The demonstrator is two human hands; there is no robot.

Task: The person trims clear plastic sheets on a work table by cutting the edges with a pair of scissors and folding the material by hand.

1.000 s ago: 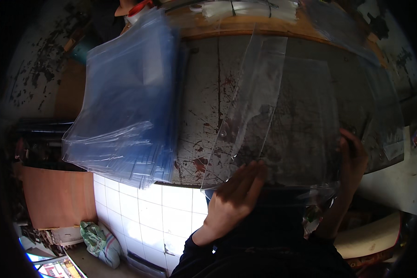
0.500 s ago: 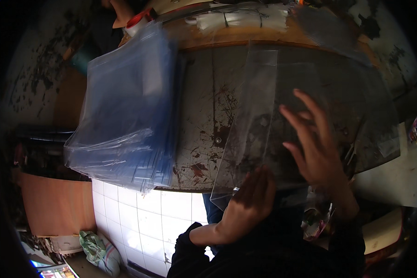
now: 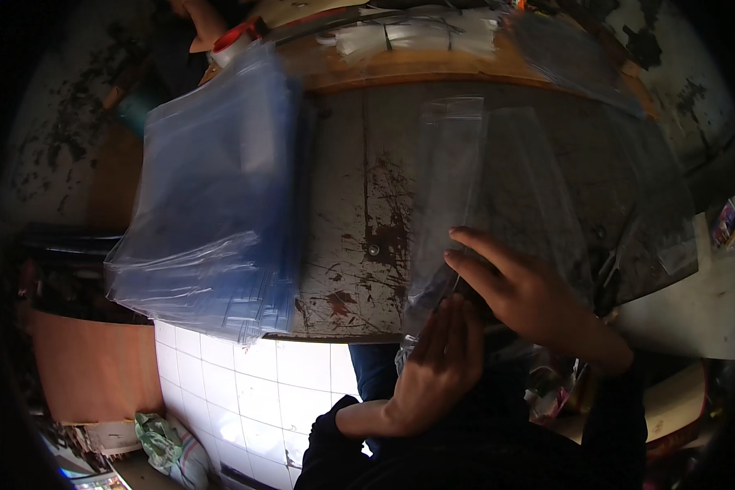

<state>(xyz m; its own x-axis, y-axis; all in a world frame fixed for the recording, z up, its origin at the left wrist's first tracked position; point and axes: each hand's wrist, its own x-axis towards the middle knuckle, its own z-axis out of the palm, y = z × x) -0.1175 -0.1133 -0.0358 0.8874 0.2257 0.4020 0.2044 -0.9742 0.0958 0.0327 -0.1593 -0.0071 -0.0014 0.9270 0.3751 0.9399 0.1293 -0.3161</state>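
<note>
A clear plastic sheet with a folded-over strip lies in front of me on the dark, scratched table. At the table's near edge, my left hand has its fingers pressed together on the crumpled near end of the strip. Just to the right and a little farther away, my right hand reaches over the sheet with fingers stretched out, its fingertips at the strip's edge. Its palm side is hidden. A thick stack of bluish clear plastic sheets covers the left of the table.
Scissors appear to lie right of my right hand. Beyond the table is a wooden ledge with a bundle of pale strips and a red-and-white roll. Another person's arm shows at the far left. A sack rests on the floor.
My right hand has come down and left onto the plastic strip, close to my left hand. The strip's near end is more bunched. My left hand has barely moved.
</note>
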